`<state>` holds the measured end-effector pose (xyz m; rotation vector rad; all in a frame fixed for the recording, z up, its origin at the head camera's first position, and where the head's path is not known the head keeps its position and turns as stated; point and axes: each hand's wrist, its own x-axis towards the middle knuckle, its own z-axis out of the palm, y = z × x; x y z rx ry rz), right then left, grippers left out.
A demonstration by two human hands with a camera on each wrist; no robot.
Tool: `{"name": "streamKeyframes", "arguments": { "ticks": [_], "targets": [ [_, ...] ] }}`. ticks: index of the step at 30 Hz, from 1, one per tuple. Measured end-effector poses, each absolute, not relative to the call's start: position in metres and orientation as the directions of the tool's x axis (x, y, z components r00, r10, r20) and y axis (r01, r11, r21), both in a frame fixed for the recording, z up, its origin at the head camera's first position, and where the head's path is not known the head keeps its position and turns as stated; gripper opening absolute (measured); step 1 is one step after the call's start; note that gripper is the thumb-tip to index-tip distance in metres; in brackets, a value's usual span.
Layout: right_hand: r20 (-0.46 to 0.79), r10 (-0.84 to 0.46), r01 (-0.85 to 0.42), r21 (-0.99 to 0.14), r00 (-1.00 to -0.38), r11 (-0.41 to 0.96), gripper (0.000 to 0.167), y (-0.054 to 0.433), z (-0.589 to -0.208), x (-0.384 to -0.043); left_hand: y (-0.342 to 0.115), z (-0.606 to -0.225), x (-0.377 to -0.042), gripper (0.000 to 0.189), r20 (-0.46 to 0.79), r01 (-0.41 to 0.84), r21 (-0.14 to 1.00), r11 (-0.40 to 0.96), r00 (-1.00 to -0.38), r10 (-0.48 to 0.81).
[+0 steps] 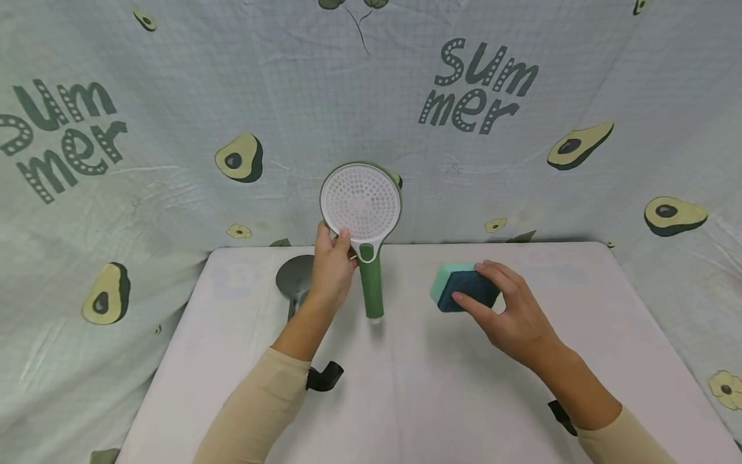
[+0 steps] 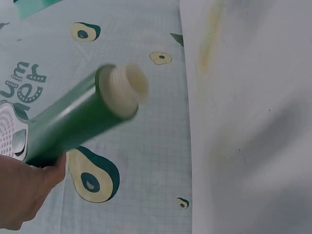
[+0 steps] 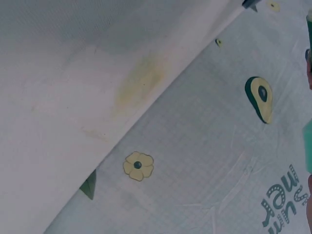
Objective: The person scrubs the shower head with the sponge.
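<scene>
My left hand grips a shower head at the neck, its white perforated face toward me and its green handle pointing down. In the left wrist view the pale threaded end of the green handle shows. Across from it, my right hand pinches a sponge between thumb and fingers, above the table. One side of the sponge is dark blue, the other mint green. Only a sliver of the sponge enters the right wrist view, at its right edge.
Left of my left hand, a dark grey round-headed utensil lies on the white table; my arm hides part of its handle. Behind the table hangs a pale cloth with avocado prints and lettering. A black strap piece sits by my left wrist.
</scene>
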<state>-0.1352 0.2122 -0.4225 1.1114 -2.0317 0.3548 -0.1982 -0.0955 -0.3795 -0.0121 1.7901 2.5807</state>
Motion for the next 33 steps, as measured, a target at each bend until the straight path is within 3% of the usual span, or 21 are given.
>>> {"name": "streamKeyframes", "arguments": {
  "ticks": [5,10,15,23,25,30,33],
  "targets": [
    [0.772,-0.560,-0.822,0.090,-0.299,0.562,0.023,0.212,-0.420,-0.140,-0.091,-0.382,-0.199,0.045,0.011,0.011,0.938,-0.346,-1.000,-0.002],
    [0.761,-0.562,-0.825,0.063,-0.324,0.561,0.025,0.212,-0.423,-0.142,-0.086,-0.387,-0.197,0.047,0.045,0.036,0.931,-0.362,-0.999,0.017],
    [0.744,-0.566,-0.819,0.044,-0.355,0.573,0.029,0.211,-0.426,-0.144,-0.081,-0.388,-0.195,0.045,0.048,0.029,0.955,-0.295,-0.997,0.055],
    [0.727,-0.564,-0.814,0.013,-0.391,0.580,0.031,0.208,-0.428,-0.144,-0.078,-0.384,-0.192,0.092,-0.014,-0.048,0.954,-0.296,-0.993,0.116],
    [0.729,-0.564,-0.816,0.011,-0.388,0.577,0.031,0.207,-0.428,-0.143,-0.078,-0.383,-0.192,0.087,-0.053,-0.083,0.959,-0.273,-0.992,0.114],
    [0.720,-0.565,-0.810,0.008,-0.403,0.586,0.032,0.206,-0.428,-0.141,-0.076,-0.385,-0.191,0.052,-0.115,-0.141,0.958,-0.249,-0.986,0.119],
    [0.703,-0.574,-0.803,0.006,-0.420,0.596,0.034,0.205,-0.427,-0.140,-0.077,-0.390,-0.190,0.052,-0.115,-0.151,0.951,-0.269,-0.983,0.145]
  ]
}}
